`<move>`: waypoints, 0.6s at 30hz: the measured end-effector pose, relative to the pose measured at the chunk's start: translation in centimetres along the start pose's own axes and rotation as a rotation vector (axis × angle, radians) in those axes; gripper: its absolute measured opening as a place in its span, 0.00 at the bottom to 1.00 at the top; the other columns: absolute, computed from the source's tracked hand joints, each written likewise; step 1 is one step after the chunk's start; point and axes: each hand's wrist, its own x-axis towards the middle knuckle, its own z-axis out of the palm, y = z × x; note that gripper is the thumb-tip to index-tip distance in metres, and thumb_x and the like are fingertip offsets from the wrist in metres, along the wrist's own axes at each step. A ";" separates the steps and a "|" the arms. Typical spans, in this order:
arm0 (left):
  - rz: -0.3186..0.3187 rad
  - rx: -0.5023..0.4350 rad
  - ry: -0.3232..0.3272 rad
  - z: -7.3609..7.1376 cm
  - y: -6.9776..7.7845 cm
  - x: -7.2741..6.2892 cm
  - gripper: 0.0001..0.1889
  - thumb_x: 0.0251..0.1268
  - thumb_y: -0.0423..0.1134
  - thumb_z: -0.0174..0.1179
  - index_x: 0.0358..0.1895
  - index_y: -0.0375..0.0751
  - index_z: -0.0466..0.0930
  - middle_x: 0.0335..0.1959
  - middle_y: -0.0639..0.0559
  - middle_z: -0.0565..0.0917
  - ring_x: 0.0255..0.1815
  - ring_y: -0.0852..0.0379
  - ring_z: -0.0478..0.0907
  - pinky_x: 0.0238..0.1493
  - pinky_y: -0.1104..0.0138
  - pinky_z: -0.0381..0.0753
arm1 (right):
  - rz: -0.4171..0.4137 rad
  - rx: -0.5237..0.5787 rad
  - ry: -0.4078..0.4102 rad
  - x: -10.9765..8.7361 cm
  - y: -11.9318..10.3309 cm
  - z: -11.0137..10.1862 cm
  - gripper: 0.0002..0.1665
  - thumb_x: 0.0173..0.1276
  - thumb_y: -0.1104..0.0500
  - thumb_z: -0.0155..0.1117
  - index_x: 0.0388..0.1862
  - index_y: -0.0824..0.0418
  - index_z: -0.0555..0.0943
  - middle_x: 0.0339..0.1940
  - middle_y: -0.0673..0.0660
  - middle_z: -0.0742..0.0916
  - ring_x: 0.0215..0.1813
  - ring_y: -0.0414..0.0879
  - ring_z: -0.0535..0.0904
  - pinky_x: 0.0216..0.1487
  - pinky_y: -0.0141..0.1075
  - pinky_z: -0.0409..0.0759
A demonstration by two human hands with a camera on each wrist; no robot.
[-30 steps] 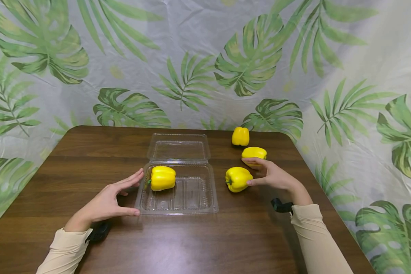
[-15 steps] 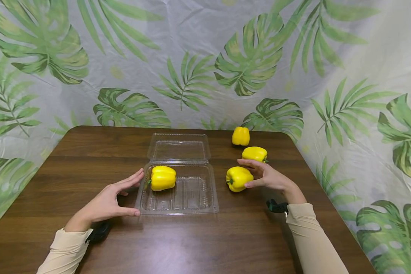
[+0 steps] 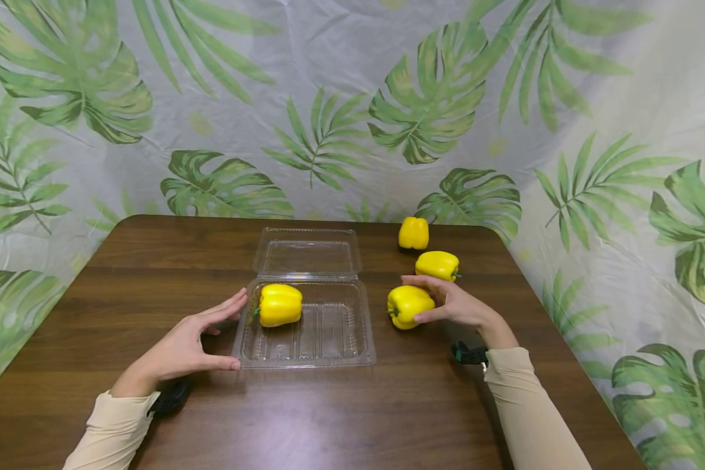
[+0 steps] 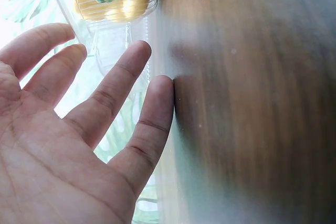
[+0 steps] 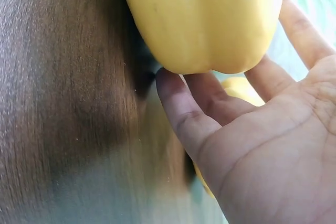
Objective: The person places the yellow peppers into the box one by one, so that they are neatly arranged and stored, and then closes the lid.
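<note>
In the head view my right hand (image 3: pixel 461 307) holds a yellow bell pepper (image 3: pixel 407 307), thumb on its near side and fingers round its far side. The right wrist view shows the blunt end of this pepper (image 5: pixel 205 19) in front of the palm, fingertips right at its lower edge. My left hand (image 3: pixel 188 343) is beside the left edge of a clear plastic clamshell container (image 3: pixel 335 359), thumb and fingers spread apart and nothing between them. Another yellow bell pepper (image 3: pixel 280 305) lies in the left part of the container base, its green stem pointing left.
The container's lid (image 3: pixel 307 254) is folded back flat, away from me. Two more yellow bell peppers stand to the right: one on its side (image 3: pixel 437 265) just behind my right hand, one farther back (image 3: pixel 414 233). All rest on a brown wooden table (image 3: pixel 170 261) before a leaf-print cloth (image 3: pixel 329 130).
My right hand has moved left and in around the nearest pepper, its fingers now reaching farther over it. The left hand and the container have stayed put.
</note>
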 end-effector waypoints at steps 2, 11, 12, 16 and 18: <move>0.000 -0.001 0.000 0.0 0.1 0.0 0.57 0.52 0.51 0.85 0.85 0.44 0.63 0.87 0.43 0.63 0.67 0.68 0.80 0.57 0.59 0.87 | 0.004 -0.001 -0.001 0.0 0.0 0.1 0.50 0.69 0.63 0.78 0.85 0.62 0.65 0.88 0.64 0.66 0.76 0.34 0.70 0.71 0.23 0.70; 0.013 -0.002 0.007 0.1 0.1 0.0 0.56 0.52 0.50 0.85 0.85 0.44 0.63 0.87 0.44 0.63 0.66 0.67 0.80 0.56 0.61 0.87 | 0.044 -0.062 0.037 -0.1 -0.4 0.3 0.46 0.69 0.60 0.78 0.83 0.55 0.70 0.84 0.62 0.72 0.79 0.50 0.70 0.75 0.39 0.72; 0.015 -0.002 0.008 0.2 0.1 0.0 0.56 0.52 0.50 0.85 0.85 0.44 0.63 0.87 0.44 0.63 0.66 0.67 0.81 0.56 0.60 0.87 | 0.043 -0.065 0.042 -0.1 -0.3 0.4 0.45 0.69 0.60 0.78 0.83 0.55 0.70 0.84 0.62 0.73 0.79 0.52 0.70 0.76 0.42 0.71; 0.015 -0.003 0.006 0.1 0.0 0.0 0.56 0.52 0.50 0.85 0.85 0.44 0.63 0.87 0.44 0.63 0.66 0.67 0.80 0.56 0.60 0.87 | 0.045 -0.072 0.058 -0.1 -0.3 0.4 0.45 0.69 0.60 0.78 0.82 0.59 0.70 0.82 0.61 0.76 0.78 0.53 0.71 0.77 0.47 0.69; 0.014 -0.003 0.005 0.1 0.0 0.0 0.56 0.52 0.50 0.85 0.85 0.44 0.63 0.87 0.43 0.63 0.66 0.67 0.80 0.56 0.60 0.87 | 0.053 -0.064 0.067 -0.1 -0.3 0.5 0.45 0.69 0.60 0.78 0.82 0.59 0.70 0.81 0.59 0.77 0.77 0.51 0.72 0.76 0.43 0.70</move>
